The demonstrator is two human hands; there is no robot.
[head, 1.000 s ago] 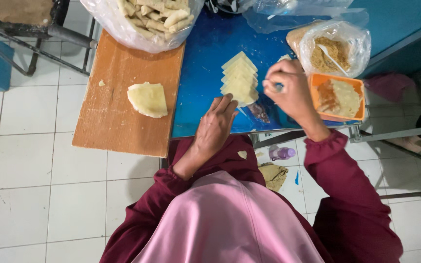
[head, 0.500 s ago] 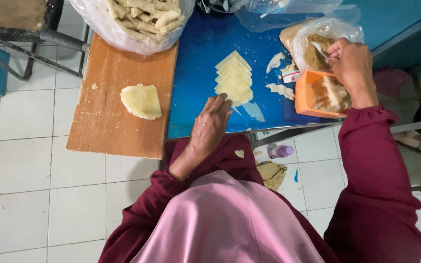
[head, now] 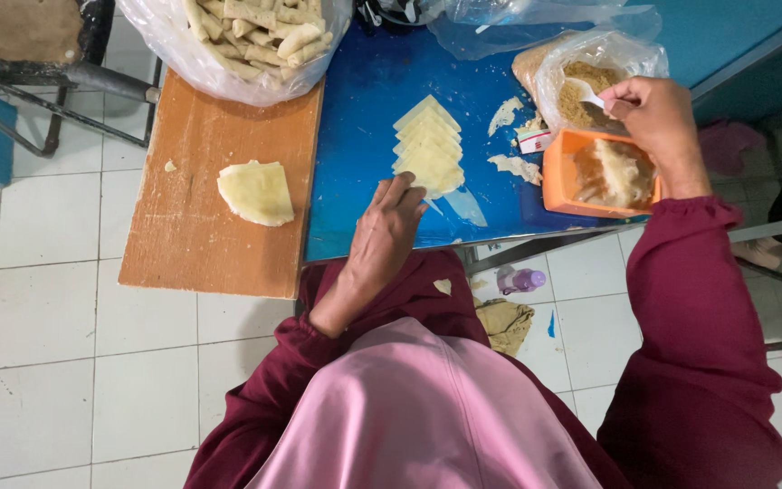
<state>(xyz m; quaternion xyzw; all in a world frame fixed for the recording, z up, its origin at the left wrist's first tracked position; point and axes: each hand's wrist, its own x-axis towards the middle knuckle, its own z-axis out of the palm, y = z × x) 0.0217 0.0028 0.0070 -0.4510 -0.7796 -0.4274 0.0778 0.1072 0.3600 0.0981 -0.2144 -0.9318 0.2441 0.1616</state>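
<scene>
The right hand (head: pixel 653 118) has its grip clamped on a white spoon (head: pixel 587 93) half buried in the bagged filling (head: pixel 590 77); the left hand (head: pixel 389 234), fingers apart, touches stacked wrappers (head: pixel 427 149) on the bench (head: pixel 364 109)

The left hand (head: pixel 389 231) rests on the blue desk (head: pixel 364 109) touching fanned wrappers (head: pixel 427 149), while the right hand (head: pixel 652 118) holds a spoon (head: pixel 586 92) in a filling bag (head: pixel 590 77).

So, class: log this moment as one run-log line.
left hand: on fanned pale pastry sheets | right hand: holds white plastic spoon in clear filling bag
</scene>
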